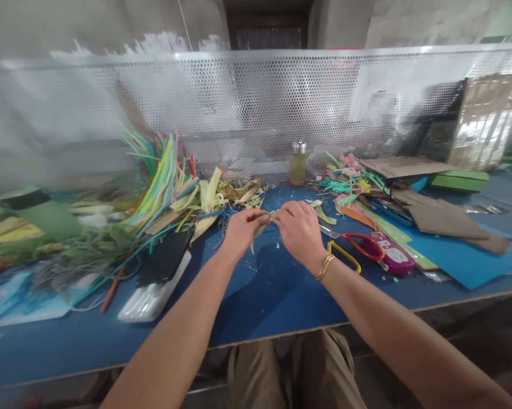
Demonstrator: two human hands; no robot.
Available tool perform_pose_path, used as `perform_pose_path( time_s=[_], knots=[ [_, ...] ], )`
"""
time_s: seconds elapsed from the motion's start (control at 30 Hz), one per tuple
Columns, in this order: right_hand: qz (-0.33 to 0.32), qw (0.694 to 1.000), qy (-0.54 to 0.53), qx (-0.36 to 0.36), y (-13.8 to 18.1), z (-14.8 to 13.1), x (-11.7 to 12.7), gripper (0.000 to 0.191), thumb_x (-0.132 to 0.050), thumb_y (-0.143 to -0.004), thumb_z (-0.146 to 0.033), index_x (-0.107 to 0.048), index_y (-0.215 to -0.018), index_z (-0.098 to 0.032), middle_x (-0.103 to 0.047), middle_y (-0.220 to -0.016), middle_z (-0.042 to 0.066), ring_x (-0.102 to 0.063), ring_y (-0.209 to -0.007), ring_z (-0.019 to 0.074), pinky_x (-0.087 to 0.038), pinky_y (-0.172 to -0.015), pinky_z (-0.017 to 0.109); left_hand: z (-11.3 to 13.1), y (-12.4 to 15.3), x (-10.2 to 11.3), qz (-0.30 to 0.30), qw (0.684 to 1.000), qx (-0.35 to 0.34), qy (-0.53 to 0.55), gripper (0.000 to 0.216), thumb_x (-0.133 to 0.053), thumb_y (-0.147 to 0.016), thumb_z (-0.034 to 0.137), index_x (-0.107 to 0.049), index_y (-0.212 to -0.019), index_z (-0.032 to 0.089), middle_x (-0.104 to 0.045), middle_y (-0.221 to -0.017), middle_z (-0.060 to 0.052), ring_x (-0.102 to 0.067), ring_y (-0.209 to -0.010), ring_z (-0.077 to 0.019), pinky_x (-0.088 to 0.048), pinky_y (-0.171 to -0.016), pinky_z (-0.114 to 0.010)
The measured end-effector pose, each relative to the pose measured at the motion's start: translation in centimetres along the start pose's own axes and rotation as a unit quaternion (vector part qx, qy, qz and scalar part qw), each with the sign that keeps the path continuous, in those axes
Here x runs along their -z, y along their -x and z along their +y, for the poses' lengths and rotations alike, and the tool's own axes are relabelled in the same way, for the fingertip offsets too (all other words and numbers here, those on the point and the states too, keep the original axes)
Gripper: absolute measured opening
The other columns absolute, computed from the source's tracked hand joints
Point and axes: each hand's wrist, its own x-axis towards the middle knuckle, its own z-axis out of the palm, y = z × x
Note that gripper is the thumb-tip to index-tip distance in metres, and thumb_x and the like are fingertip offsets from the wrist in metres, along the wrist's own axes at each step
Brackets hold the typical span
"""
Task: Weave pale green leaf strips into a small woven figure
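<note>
Above the middle of the blue table, my left hand [241, 232] and my right hand [299, 232] meet with their fingertips almost touching. Both are closed in a pinch on a thin, pale green-yellow strip of what looks like corn husk [271, 216]; fingers hide most of it. Behind my left hand lies a heap of dry husks [211, 192]. Another pale husk piece [324, 213] rests just beyond my right hand. Close to my right wrist, which wears a gold bracelet [325, 267], are red-handled scissors [354, 236] and a yellow handle [344, 254].
On the left are colourful fuzzy stems [159, 196], a dark phone [166, 255] and a white case [151, 304]. A lidded bottle [298, 170] stands before the perforated metal screen [264, 108]. A purple case [396, 255], blue sheets [473, 270] and brown cardboard [445, 218] lie right.
</note>
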Motion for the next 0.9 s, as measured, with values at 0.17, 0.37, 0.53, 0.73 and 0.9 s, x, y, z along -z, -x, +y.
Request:
perform_pose_path(
  time_s=[0.17, 0.37, 0.53, 0.73, 0.9],
  knots=[
    [0.009, 0.997, -0.072, -0.026, 0.0, 0.9, -0.5, 0.016, -0.049, -0.094, -0.025, -0.06, -0.084, -0.02, -0.068, -0.091, 0.005, -0.056, -0.087, 0.0204, -0.031, -0.087, 0.037, 0.2, 0.2, 0.3, -0.071, 0.996, 0.012, -0.043, 0.022, -0.072, -0.068, 0.038, -0.072, -0.072, 0.016, -0.062, -0.064, -0.001, -0.045, -0.056, -0.01, -0.033, -0.054, -0.025],
    [-0.014, 0.987, -0.145, -0.062, 0.1, 1.3, -1.5, 0.01, -0.05, -0.087, -0.022, -0.052, -0.077, -0.02, -0.063, -0.073, 0.004, -0.055, -0.071, 0.0184, -0.035, -0.072, 0.032, 0.5, 0.3, 0.3, -0.105, 0.994, 0.037, -0.019, 0.021, -0.075, -0.065, 0.035, -0.072, -0.075, 0.017, -0.061, -0.064, 0.0, -0.045, -0.054, -0.0096, -0.033, -0.054, -0.025],
    [-0.008, 0.973, -0.209, -0.094, -0.1, 1.7, -1.6, 0.015, -0.051, -0.084, -0.021, -0.045, -0.071, -0.022, -0.058, -0.072, 0.003, -0.053, -0.07, 0.0168, -0.036, -0.067, 0.029, 1.1, 0.7, 0.1, -0.114, 0.993, 0.033, -0.022, 0.023, -0.074, -0.068, 0.038, -0.07, -0.077, 0.017, -0.058, -0.064, 0.001, -0.041, -0.053, -0.0085, -0.031, -0.052, -0.024],
    [-0.022, 0.959, -0.25, -0.133, 0.0, 1.5, -2.0, 0.017, -0.052, -0.083, -0.022, -0.043, -0.068, -0.022, -0.055, -0.071, 0.002, -0.052, -0.069, 0.0158, -0.037, -0.067, 0.029, 0.9, 0.6, -0.1, -0.088, 0.995, -0.01, -0.054, 0.021, -0.072, -0.071, 0.036, -0.071, -0.079, 0.017, -0.063, -0.072, -0.001, -0.048, -0.06, -0.0108, -0.036, -0.058, -0.025],
    [-0.043, 0.909, -0.374, -0.179, -0.3, 1.4, -1.8, 0.017, -0.054, -0.084, -0.033, -0.05, -0.072, -0.021, -0.057, -0.075, 0.002, -0.053, -0.072, 0.0154, -0.042, -0.069, 0.03, 0.5, 0.3, 0.1, -0.056, 0.998, -0.004, -0.034, 0.018, -0.072, -0.07, 0.035, -0.071, -0.075, 0.018, -0.063, -0.067, -0.001, -0.051, -0.06, -0.0121, -0.037, -0.058, -0.026]
  ],
)
